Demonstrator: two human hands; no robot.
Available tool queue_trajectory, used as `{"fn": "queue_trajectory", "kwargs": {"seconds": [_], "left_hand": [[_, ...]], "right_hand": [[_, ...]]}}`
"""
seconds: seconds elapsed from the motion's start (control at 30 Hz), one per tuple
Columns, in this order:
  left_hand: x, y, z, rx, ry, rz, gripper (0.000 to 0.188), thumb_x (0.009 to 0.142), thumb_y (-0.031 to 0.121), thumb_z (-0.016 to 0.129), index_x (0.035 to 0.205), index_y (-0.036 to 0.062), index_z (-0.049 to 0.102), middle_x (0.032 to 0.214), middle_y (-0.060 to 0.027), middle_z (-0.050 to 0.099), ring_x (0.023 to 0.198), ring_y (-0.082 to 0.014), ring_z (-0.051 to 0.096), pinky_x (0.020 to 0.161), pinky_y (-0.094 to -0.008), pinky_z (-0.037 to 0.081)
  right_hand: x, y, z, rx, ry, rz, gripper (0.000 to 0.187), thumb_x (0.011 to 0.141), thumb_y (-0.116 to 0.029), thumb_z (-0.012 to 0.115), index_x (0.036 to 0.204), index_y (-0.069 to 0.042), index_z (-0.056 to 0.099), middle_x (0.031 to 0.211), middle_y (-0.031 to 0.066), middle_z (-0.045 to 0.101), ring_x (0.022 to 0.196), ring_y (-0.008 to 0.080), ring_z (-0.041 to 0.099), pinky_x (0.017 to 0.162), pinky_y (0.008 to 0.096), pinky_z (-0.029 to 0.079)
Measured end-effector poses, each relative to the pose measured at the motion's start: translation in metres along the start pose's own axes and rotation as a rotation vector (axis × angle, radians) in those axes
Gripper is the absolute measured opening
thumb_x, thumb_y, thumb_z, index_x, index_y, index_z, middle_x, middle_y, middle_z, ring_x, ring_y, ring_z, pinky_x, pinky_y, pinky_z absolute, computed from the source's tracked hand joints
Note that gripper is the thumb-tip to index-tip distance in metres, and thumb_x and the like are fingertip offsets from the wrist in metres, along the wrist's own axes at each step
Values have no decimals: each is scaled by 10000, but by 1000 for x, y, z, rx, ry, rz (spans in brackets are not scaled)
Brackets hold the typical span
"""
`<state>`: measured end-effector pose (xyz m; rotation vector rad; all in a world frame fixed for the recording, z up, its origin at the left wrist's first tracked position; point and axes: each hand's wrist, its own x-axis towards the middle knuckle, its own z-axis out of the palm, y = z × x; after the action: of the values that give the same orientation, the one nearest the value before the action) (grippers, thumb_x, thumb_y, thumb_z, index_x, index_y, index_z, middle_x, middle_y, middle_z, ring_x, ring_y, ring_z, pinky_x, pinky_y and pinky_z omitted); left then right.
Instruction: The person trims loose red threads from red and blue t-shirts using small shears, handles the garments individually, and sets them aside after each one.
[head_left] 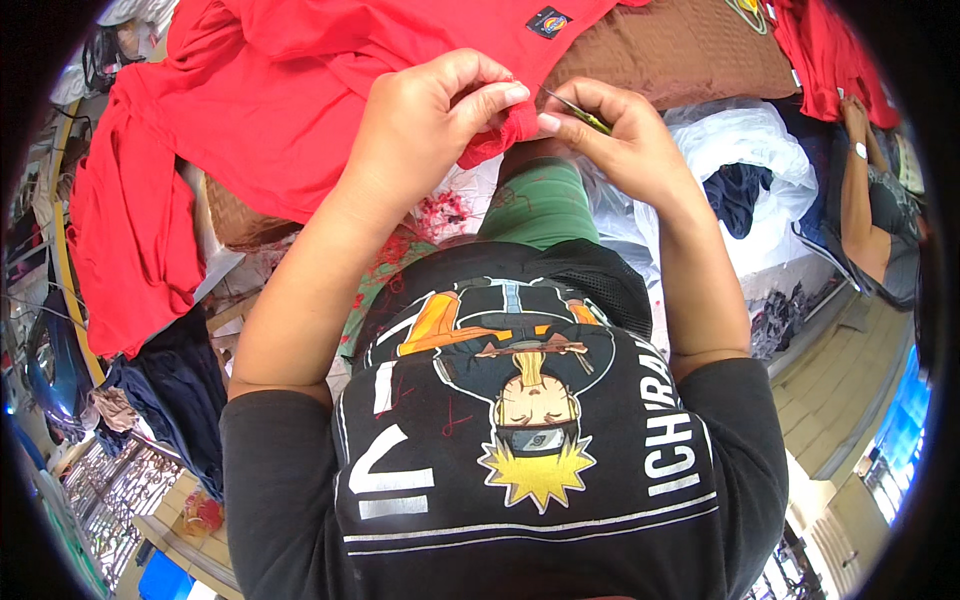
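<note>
Both raised, left hand (430, 120) pinching red garment (250, 120), right hand (620, 140) gripping snips (578, 111)

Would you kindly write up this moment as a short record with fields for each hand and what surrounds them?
left hand: pinches a bunched edge of the red garment
right hand: holds small snips, tips at the pinched red edge
hands: close together, almost touching
red garment: spread over the person's lap, draping off to the left
lap: green trousers, red thread scraps nearby
right side: white plastic bag with dark cloth inside
far right: another person's arm
</note>
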<state>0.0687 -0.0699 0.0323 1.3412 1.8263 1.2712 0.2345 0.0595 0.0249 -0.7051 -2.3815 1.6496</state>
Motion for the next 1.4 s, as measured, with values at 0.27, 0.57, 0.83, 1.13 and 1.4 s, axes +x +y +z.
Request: {"fn": "queue_trajectory", "kwargs": {"seconds": [0.27, 0.57, 0.83, 1.13, 1.4], "left_hand": [[-2, -3, 1, -275, -91, -167, 181, 933, 161, 615, 1000, -3, 648, 907, -32, 687, 799, -75, 633, 726, -216, 521], [-2, -3, 3, -247, -91, -145, 181, 934, 164, 614, 989, -6, 645, 869, -22, 676, 783, -75, 628, 722, -221, 519], [-2, -2, 8, -201, -84, -140, 172, 929, 154, 619, 982, -7, 650, 855, -10, 676, 755, -64, 620, 692, -212, 513], [-5, 38, -63, 110, -350, 388, 336, 987, 243, 499, 854, -14, 670, 1003, -130, 663, 1004, -195, 593, 911, -355, 416], [-34, 17, -61, -29, -104, 88, 159, 953, 91, 520, 977, -24, 627, 1060, -112, 638, 1044, -183, 572, 954, -314, 407]], "right_hand": [[-5, -11, -23, -185, 11, -266, 276, 872, -242, 663, 1014, -12, 611, 892, 110, 647, 837, 210, 631, 758, 328, 488], [2, -16, -27, -301, -55, -354, 224, 876, -172, 682, 967, 19, 605, 818, 49, 643, 744, 100, 601, 665, 278, 497], [10, -33, -24, -432, -141, -335, 170, 861, -167, 683, 902, -15, 620, 666, 76, 630, 636, 145, 623, 596, 297, 473], [5, -25, -58, -163, 5, -179, 170, 843, -133, 713, 934, -14, 633, 833, 14, 641, 782, 72, 583, 686, 248, 475], [11, 45, -11, -145, -218, 26, 312, 804, -143, 742, 1082, -27, 659, 755, 19, 645, 691, 74, 556, 641, 245, 456]]}}
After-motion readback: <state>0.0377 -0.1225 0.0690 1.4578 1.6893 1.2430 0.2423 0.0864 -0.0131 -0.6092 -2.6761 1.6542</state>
